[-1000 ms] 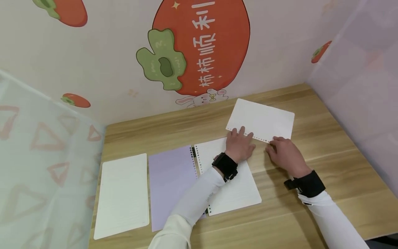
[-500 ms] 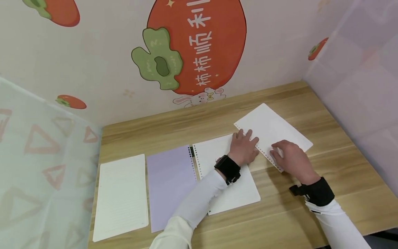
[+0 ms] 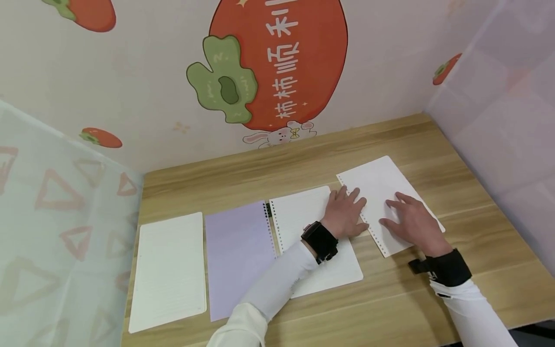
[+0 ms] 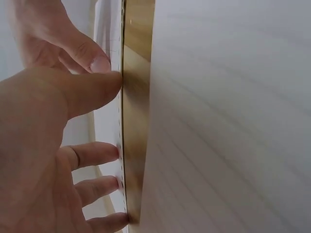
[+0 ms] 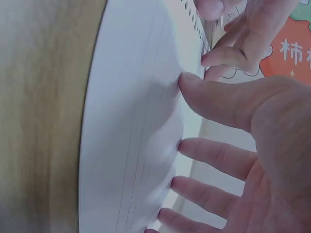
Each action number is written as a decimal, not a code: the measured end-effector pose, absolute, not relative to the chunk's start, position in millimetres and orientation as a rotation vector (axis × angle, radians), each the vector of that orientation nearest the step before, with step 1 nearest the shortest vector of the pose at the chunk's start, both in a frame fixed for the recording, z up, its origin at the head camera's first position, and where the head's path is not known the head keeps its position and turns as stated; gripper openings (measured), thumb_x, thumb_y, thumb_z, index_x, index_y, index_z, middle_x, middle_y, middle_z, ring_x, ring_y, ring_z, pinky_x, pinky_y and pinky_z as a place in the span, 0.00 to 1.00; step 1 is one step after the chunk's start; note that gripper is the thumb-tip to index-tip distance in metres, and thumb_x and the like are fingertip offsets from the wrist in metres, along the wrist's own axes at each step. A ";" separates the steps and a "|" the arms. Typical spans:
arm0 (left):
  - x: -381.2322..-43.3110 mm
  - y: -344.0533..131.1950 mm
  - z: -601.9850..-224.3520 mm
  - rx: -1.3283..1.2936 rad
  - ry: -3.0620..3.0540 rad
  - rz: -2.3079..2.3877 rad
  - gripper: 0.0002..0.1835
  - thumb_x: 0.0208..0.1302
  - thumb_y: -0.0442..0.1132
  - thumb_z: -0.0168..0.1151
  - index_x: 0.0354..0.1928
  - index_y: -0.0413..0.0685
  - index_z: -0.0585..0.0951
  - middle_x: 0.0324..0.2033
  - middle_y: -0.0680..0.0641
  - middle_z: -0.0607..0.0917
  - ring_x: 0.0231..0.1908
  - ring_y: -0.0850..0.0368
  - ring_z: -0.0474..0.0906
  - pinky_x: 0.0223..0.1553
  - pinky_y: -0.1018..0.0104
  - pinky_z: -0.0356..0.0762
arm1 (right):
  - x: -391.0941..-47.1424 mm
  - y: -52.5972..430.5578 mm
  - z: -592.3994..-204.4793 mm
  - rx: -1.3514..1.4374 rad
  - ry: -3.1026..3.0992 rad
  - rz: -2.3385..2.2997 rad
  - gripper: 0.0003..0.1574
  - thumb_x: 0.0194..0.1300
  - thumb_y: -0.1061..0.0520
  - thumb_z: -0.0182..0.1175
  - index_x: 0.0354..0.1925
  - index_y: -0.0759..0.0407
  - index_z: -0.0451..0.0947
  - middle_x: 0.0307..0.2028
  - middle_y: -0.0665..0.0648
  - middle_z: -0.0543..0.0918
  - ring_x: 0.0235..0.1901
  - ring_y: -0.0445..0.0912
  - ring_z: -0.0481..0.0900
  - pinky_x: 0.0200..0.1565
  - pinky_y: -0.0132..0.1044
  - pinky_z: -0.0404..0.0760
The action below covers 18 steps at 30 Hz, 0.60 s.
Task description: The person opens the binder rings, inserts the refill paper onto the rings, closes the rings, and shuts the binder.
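A white loose-leaf sheet stack [image 3: 378, 185] with punched holes down its left edge lies tilted on the table's right side. My left hand [image 3: 345, 212] spreads its fingers, the tips touching that punched edge. In the left wrist view, the thumb and fingertips [image 4: 99, 187] line up along the holes. My right hand [image 3: 415, 221] rests spread fingertips on the sheet's face; faint ruled lines show in the right wrist view. Beneath my left forearm lies an open binder notebook, its purple cover [image 3: 238, 255] on the left and its white punched pages [image 3: 299, 212] on the right.
Another white lined stack [image 3: 169, 270] lies at the left end of the wooden table [image 3: 225, 173]. A patterned back wall [image 3: 151, 86] and side panels rise around the tabletop. The table's front edge shows at the lower right.
The loose sheet stack has turned clockwise and shifted right and nearer, its punched edge now facing the notebook. My right hand went from its edge onto its face; the left moved slightly right.
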State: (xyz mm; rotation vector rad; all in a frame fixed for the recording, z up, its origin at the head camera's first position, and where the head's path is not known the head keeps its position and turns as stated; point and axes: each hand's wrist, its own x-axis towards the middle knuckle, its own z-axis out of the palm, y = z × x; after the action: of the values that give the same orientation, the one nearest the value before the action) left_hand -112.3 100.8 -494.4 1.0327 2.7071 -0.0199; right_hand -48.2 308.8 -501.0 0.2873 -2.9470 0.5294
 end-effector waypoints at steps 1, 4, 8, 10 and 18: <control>-110.0 100.7 -494.1 1.033 2.707 -0.015 0.38 0.68 0.70 0.54 0.75 0.64 0.69 0.80 0.52 0.61 0.79 0.44 0.54 0.74 0.49 0.54 | -46.3 308.8 -501.8 0.285 -2.937 0.531 0.34 0.52 0.53 0.78 0.52 0.75 0.84 0.58 0.82 0.78 0.58 0.74 0.76 0.56 0.66 0.75; -102.5 100.5 -493.2 1.041 2.722 -0.013 0.38 0.67 0.70 0.54 0.74 0.63 0.70 0.79 0.52 0.63 0.76 0.44 0.57 0.72 0.50 0.57 | -41.1 308.4 -503.4 0.271 -2.909 0.545 0.34 0.49 0.53 0.79 0.50 0.74 0.85 0.55 0.82 0.80 0.56 0.73 0.77 0.55 0.66 0.76; -89.9 102.0 -493.3 1.071 2.740 -0.051 0.38 0.67 0.72 0.53 0.73 0.64 0.72 0.77 0.52 0.64 0.74 0.45 0.59 0.70 0.52 0.59 | -36.0 308.0 -503.6 0.242 -2.869 0.554 0.35 0.46 0.52 0.81 0.47 0.73 0.87 0.52 0.80 0.82 0.54 0.72 0.78 0.52 0.66 0.76; -83.5 103.5 -494.4 1.078 2.740 -0.063 0.38 0.67 0.72 0.52 0.74 0.65 0.71 0.77 0.52 0.64 0.74 0.45 0.58 0.70 0.52 0.58 | -34.2 307.8 -502.9 0.235 -2.860 0.540 0.35 0.45 0.51 0.81 0.47 0.73 0.87 0.50 0.80 0.83 0.53 0.71 0.79 0.51 0.67 0.76; -60.1 110.4 -497.8 1.080 2.723 -0.105 0.41 0.64 0.74 0.53 0.76 0.68 0.67 0.78 0.53 0.61 0.76 0.49 0.55 0.71 0.55 0.56 | -22.6 306.0 -500.5 0.167 -2.863 0.510 0.35 0.43 0.49 0.81 0.45 0.71 0.89 0.49 0.80 0.83 0.50 0.72 0.79 0.47 0.67 0.74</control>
State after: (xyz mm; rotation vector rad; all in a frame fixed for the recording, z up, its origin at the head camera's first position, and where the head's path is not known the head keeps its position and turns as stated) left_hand -60.1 110.4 -497.8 1.0802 2.7234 -0.1053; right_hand -22.6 306.0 -500.5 0.1672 -2.8630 0.5103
